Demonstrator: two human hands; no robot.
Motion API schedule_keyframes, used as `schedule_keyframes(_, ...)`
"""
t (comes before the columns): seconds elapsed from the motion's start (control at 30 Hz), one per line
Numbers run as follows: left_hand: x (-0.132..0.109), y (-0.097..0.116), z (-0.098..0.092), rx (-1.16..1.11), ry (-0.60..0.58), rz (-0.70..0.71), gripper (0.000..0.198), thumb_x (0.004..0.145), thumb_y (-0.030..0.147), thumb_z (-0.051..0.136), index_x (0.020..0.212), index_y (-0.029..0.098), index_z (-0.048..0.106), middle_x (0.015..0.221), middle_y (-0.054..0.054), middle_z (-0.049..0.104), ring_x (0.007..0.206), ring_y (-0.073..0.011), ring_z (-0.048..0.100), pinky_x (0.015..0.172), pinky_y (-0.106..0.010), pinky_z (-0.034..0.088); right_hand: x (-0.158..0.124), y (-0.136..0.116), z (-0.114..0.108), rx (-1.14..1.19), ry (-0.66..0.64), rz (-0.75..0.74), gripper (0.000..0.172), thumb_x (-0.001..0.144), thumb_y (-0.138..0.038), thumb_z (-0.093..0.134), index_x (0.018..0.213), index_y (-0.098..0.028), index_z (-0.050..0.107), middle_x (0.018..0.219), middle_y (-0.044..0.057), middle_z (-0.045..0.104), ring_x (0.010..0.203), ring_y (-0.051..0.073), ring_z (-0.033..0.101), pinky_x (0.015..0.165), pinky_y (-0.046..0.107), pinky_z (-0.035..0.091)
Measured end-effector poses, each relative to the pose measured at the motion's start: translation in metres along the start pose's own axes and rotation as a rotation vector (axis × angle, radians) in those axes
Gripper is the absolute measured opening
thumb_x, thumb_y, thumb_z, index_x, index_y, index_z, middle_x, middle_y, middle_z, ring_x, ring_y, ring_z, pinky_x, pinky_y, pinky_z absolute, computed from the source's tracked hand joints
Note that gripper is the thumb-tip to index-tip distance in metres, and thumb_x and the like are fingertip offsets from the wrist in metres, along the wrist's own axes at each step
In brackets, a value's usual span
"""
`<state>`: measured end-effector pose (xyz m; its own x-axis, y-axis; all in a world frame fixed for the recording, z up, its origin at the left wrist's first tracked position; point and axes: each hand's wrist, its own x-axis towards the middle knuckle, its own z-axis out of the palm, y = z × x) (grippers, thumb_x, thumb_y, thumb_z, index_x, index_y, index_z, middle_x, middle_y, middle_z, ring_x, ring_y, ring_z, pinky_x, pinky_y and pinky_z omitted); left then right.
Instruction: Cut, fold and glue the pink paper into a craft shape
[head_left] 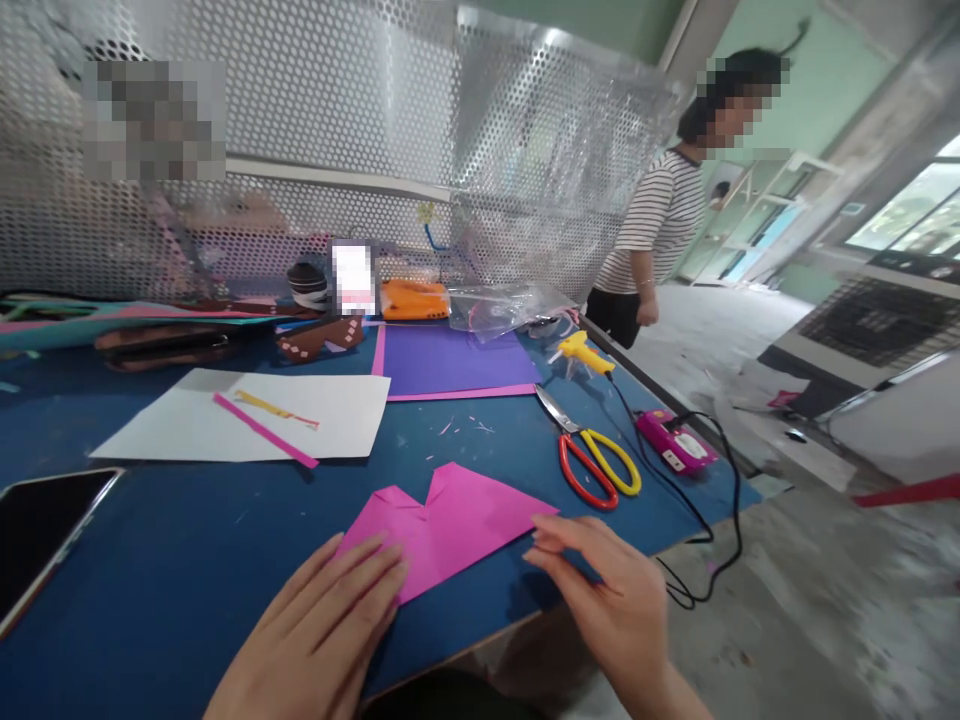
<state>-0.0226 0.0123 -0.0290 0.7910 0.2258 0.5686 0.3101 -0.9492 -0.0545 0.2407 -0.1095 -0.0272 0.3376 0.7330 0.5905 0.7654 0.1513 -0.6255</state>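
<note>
A folded pink sheet of paper (pixel 457 525) lies on the blue table in front of me, with two peaks and a notch along its far edge. My left hand (pixel 322 610) rests flat on the paper's left part, fingers stretched out and covering that corner. At the right corner, my right hand (pixel 611 590) is bent into a pinch, thumb and fingertips close together at the paper's tip. Beyond it lie scissors (pixel 574 430) with one red and one yellow handle, blades partly apart.
A white sheet (pixel 172 420) carries a pink strip (pixel 262 428). Purple paper (pixel 457 358) lies farther back. A yellow glue gun (pixel 585 352), a magenta power strip (pixel 675 440) and its cord are at the right edge. A phone (pixel 52 530) lies left. Another person (pixel 664 220) stands beyond the table.
</note>
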Motion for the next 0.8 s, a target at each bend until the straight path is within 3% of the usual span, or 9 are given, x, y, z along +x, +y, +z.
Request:
schedule_keyframes(0.2, 0.044, -0.006, -0.019, -0.117, 0.030, -0.057, 0.039, 0.096, 0.028, 0.050, 0.134, 0.027, 0.058, 0.122, -0.002, 0.073, 0.113, -0.0192, 0.068, 0.110, -0.038, 0.047, 0.054, -0.026, 0.022, 0.479, -0.038, 0.254, 0.027, 0.072, -0.017, 0.081, 0.095, -0.031, 0.080, 0.079, -0.002, 0.079, 0.075, 0.022, 0.074, 0.079, 0.035, 0.059)
schedule_keyframes(0.3, 0.068, -0.016, -0.030, -0.151, 0.109, -0.116, 0.031, 0.097, 0.036, 0.050, 0.124, 0.033, 0.066, 0.113, 0.002, 0.076, 0.103, -0.0206, 0.072, 0.101, -0.041, 0.054, 0.089, -0.035, 0.035, 0.642, -0.037, 0.352, 0.025, 0.067, -0.017, 0.081, 0.089, -0.031, 0.081, 0.076, -0.002, 0.079, 0.078, 0.023, 0.074, 0.083, 0.038, 0.058)
schedule_keyframes(0.4, 0.085, -0.028, -0.033, -0.149, 0.178, -0.179, 0.025, 0.096, 0.039, 0.051, 0.107, 0.033, 0.073, 0.106, 0.003, 0.078, 0.098, -0.0219, 0.074, 0.097, -0.042, 0.057, 0.120, -0.038, 0.050, 0.750, -0.059, 0.401, 0.021, 0.069, -0.022, 0.080, 0.089, -0.028, 0.080, 0.076, -0.001, 0.079, 0.077, 0.022, 0.074, 0.078, 0.036, 0.058)
schedule_keyframes(0.47, 0.090, -0.035, -0.028, -0.189, 0.175, -0.292, 0.025, 0.094, 0.041, 0.054, 0.107, 0.032, 0.074, 0.106, 0.002, 0.078, 0.100, -0.0242, 0.073, 0.099, -0.046, 0.055, 0.135, -0.036, 0.061, 0.835, -0.062, 0.447, 0.024, 0.068, -0.025, 0.080, 0.092, -0.025, 0.079, 0.075, -0.001, 0.078, 0.078, 0.021, 0.074, 0.077, 0.035, 0.057)
schedule_keyframes(0.63, 0.086, -0.048, -0.010, -0.486, 0.121, -0.644, 0.025, 0.090, 0.042, 0.058, 0.097, 0.028, 0.078, 0.097, -0.002, 0.079, 0.089, -0.0242, 0.076, 0.078, -0.035, 0.062, 0.144, -0.022, 0.081, 1.020, -0.112, 0.617, 0.032, 0.067, -0.035, 0.081, 0.095, -0.021, 0.077, 0.083, 0.003, 0.079, 0.078, 0.020, 0.076, 0.066, 0.028, 0.054)
schedule_keyframes(0.8, 0.083, -0.046, -0.005, -0.590, 0.164, -0.802, 0.024, 0.088, 0.044, 0.061, 0.091, 0.029, 0.079, 0.092, 0.000, 0.080, 0.088, -0.0247, 0.076, 0.074, -0.034, 0.062, 0.137, -0.012, 0.082, 1.092, -0.202, 0.715, 0.033, 0.071, -0.040, 0.082, 0.099, -0.022, 0.077, 0.092, 0.004, 0.080, 0.084, 0.020, 0.076, 0.066, 0.026, 0.053)
